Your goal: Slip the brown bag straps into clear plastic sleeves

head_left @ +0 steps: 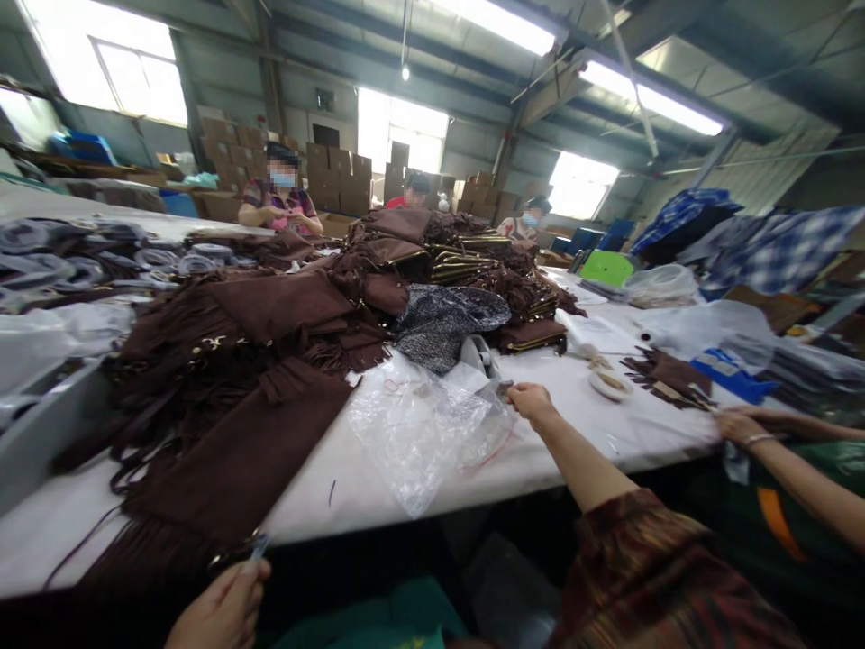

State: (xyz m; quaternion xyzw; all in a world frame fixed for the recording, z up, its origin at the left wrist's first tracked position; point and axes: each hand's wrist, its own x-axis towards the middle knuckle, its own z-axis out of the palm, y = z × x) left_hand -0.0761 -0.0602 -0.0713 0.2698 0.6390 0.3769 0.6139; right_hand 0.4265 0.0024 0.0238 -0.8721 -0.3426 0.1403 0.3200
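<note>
My left hand (pixel 223 606) is closed at the table's near edge, around a small pale bluish piece (pixel 258 546) whose kind I cannot make out. Just above it lies a dark brown fringed bag (pixel 233 455), its fringe hanging toward the edge. My right hand (pixel 533 403) reaches across the table with fingers pinched on a small greyish thing, too blurred to name. Beside those fingers a clear plastic bag (pixel 419 442) lies crumpled. Behind it are a speckled black-and-grey cloth (pixel 439 324) and a large pile of brown bags (pixel 290 311) with gold zips.
Rolled grey straps (pixel 47 261) cover the left side. A tape roll (pixel 610 386) sits right of my arm. At the right edge, a co-worker's hands (pixel 740 424) hold a brown fringed piece (pixel 669 374). Several people (pixel 280 194) work across the table (pixel 317 505).
</note>
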